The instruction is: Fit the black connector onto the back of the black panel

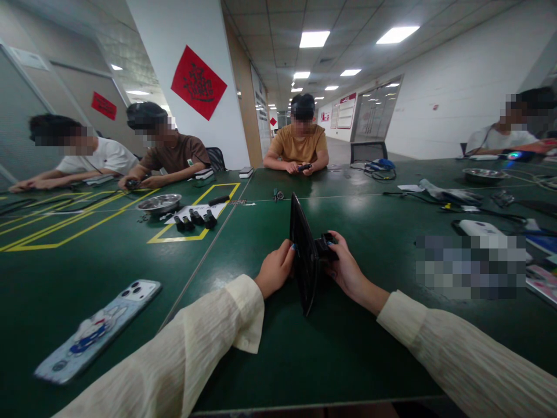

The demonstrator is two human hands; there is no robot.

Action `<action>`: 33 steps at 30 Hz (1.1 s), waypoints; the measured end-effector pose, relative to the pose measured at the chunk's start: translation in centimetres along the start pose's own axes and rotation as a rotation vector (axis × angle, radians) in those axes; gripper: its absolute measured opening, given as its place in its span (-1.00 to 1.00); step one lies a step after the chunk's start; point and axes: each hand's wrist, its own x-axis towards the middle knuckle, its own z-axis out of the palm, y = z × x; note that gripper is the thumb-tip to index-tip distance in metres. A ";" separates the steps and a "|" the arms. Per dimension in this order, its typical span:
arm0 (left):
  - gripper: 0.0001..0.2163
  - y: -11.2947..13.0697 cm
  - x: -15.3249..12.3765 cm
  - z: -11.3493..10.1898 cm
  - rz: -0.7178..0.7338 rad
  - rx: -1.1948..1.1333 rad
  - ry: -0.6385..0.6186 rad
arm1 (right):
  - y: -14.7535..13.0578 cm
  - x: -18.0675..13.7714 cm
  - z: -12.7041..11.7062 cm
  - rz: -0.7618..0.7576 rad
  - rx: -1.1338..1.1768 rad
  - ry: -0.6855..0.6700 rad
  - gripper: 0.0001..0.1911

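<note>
the left hand (275, 268) grips the near-left face of a thin black panel (303, 255), fingers curled against it. the right hand (346, 268) is closed around a small black part (326, 245) that sits against the panel's other face. the panel stands on edge between the two hands, seen almost edge-on; its long axis runs from a low corner resting on the green table (304, 360) close to the body, up and away to a top corner beyond the fingers. no brand or label can be read on it.

out to the left of the left hand, well apart, a phone (100, 330) lies flat with a cartoon case showing, its writing too small to read. farther off on that side a metal bowl (164, 203) sits by a row of small black parts (195, 220) inside yellow tape lines. beyond the hands, a person in a mustard shirt (300, 145) handles a small dark item. a red diamond sign (198, 82) on the pillar bears a dark character, not legible.
</note>
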 end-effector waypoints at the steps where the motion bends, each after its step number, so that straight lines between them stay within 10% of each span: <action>1: -0.79 0.1 0.0 0.0 0.002 0.000 -0.001 | 0.0 0.0 0.0 -0.002 0.000 -0.002 -0.53; 33: -0.79 -0.1 -0.2 0.0 0.017 -0.018 -0.015 | -0.1 0.1 0.1 0.005 -0.004 0.010 -0.54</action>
